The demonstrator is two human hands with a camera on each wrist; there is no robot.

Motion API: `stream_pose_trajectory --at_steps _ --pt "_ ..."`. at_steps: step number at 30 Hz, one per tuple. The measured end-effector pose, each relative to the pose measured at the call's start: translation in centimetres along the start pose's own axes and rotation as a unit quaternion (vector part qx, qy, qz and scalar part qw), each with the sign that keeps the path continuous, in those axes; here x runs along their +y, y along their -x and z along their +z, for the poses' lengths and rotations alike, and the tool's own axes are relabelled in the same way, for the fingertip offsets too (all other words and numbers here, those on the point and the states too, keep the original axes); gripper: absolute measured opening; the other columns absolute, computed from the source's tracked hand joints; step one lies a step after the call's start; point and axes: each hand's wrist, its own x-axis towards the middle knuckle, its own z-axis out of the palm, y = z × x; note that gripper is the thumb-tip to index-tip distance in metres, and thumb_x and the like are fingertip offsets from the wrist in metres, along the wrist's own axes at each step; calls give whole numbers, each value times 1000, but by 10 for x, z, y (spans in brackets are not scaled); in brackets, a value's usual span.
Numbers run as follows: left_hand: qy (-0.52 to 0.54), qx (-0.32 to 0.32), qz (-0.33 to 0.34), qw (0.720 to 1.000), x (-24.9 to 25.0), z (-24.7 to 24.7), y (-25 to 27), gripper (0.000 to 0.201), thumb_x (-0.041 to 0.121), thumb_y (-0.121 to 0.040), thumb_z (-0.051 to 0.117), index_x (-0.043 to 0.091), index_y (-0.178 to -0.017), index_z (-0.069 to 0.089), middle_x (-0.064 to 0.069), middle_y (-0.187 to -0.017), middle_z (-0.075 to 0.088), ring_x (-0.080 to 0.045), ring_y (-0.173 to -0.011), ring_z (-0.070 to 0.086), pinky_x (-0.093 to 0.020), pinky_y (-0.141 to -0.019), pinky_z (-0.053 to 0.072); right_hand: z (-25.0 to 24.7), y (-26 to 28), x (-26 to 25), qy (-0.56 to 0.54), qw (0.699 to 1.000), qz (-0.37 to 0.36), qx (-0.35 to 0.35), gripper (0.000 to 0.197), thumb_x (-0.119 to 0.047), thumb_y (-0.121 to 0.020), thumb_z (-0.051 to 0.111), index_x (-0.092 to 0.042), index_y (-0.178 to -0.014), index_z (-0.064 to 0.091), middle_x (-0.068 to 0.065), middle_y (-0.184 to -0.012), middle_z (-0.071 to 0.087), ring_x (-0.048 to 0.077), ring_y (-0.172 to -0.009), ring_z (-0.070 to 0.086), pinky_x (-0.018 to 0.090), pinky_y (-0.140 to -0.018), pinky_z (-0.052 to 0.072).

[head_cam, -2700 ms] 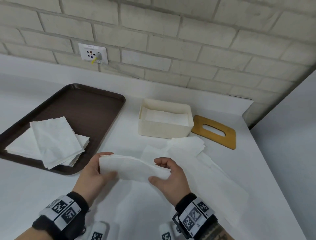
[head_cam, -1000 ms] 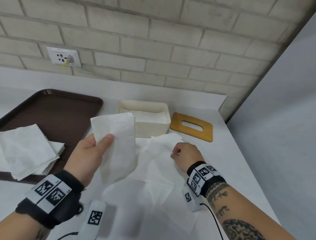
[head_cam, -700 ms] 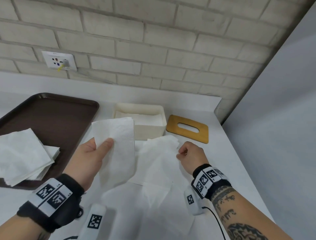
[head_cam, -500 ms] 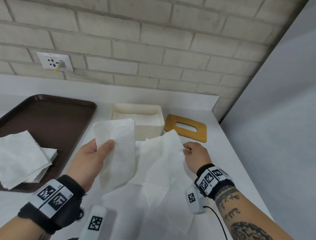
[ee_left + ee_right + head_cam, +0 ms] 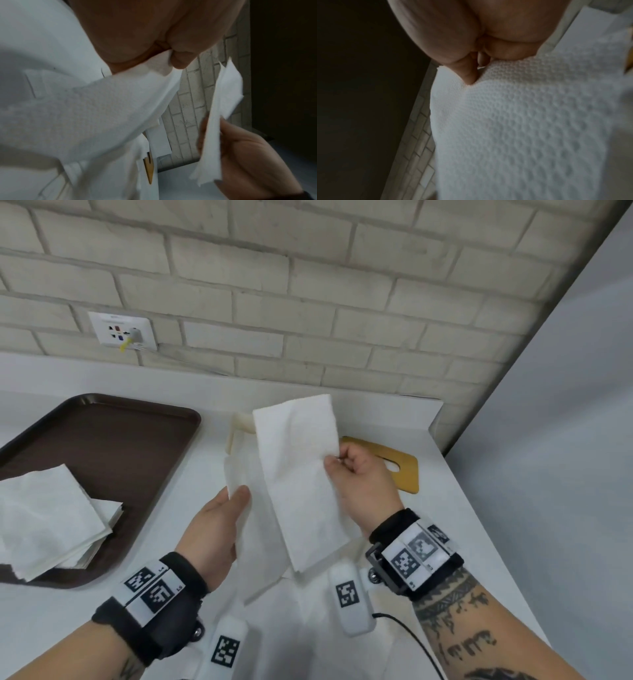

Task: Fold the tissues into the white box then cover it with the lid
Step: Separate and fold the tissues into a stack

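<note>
My left hand (image 5: 236, 498) pinches one folded white tissue (image 5: 236, 470) by its edge; the left wrist view shows the thumb (image 5: 180, 60) pressed on this tissue (image 5: 102, 115). My right hand (image 5: 330, 462) pinches a second white tissue (image 5: 298, 474) and holds it up, hanging long. In the right wrist view the fingertips (image 5: 471, 75) nip its embossed sheet (image 5: 522, 121). The white box (image 5: 239, 422) stands behind the raised tissue, only its left corner showing. To the right of the box the wooden lid (image 5: 406, 470) with a slot lies flat on the table.
A brown tray (image 5: 120, 446) at the left holds a stack of white tissues (image 5: 44, 515). More loose tissues (image 5: 308, 611) lie on the white table below my hands. A brick wall with a socket (image 5: 121, 332) runs behind; a grey panel bounds the right side.
My right hand has picked a tissue up off the table and raised it in front of the box. My left hand still holds its tissue and has come closer to the right one.
</note>
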Motion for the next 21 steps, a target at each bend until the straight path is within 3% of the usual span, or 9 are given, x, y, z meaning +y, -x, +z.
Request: stream_pose_trajectory --at_steps 4,8,12,14,16,18,21 --pt "59 -5 10 998 4 3 1 38 33 -110 40 15 -137 60 -9 -123 75 -29 -113 72 -50 -101 51 31 7 19 64 997 29 -34 10 -28 -98 57 -25 -97 67 -8 -93 72 13 -86 69 36 -84 56" --pt "57 -7 10 998 5 -1 1 43 38 -110 38 14 -137 60 -10 -123 74 -29 -113 72 -46 -94 53 45 13 29 110 992 43 -52 12 -30 -99 54 -22 -102 63 -10 -89 64 7 -77 59 22 -71 44" --pt "37 -13 17 999 2 -2 3 44 38 -111 36 12 -139 58 -14 -123 74 -32 -113 72 -46 -94 53 52 18 24 130 989 32 -63 16 -29 -99 53 -21 -107 64 -8 -95 65 8 -83 59 18 -71 41" --pt "23 -20 24 999 2 -2 4 44 39 -110 36 13 -137 58 -14 -120 75 -32 -110 73 -45 -89 54 54 20 22 138 988 22 -63 14 -28 -99 53 -22 -105 64 -8 -94 65 6 -81 58 13 -67 39" --pt "12 -33 27 999 2 -1 4 45 41 -110 36 13 -137 59 -14 -121 75 -33 -111 72 -47 -93 53 55 21 21 142 988 18 -61 10 -28 -99 53 -25 -98 62 -11 -88 63 2 -75 56 8 -61 37" --pt "8 -51 28 998 3 0 5 49 45 -107 38 13 -138 59 -14 -124 73 -33 -114 71 -47 -98 52 56 21 20 140 988 19 -56 11 -28 -98 53 -24 -96 63 -10 -87 65 4 -74 58 9 -60 37" --pt "-1 -55 39 998 4 1 6 45 41 -105 43 12 -134 61 -13 -121 75 -32 -111 72 -45 -93 53 56 23 19 135 989 24 -54 16 -29 -97 54 -22 -102 67 -7 -94 69 9 -83 64 15 -67 43"
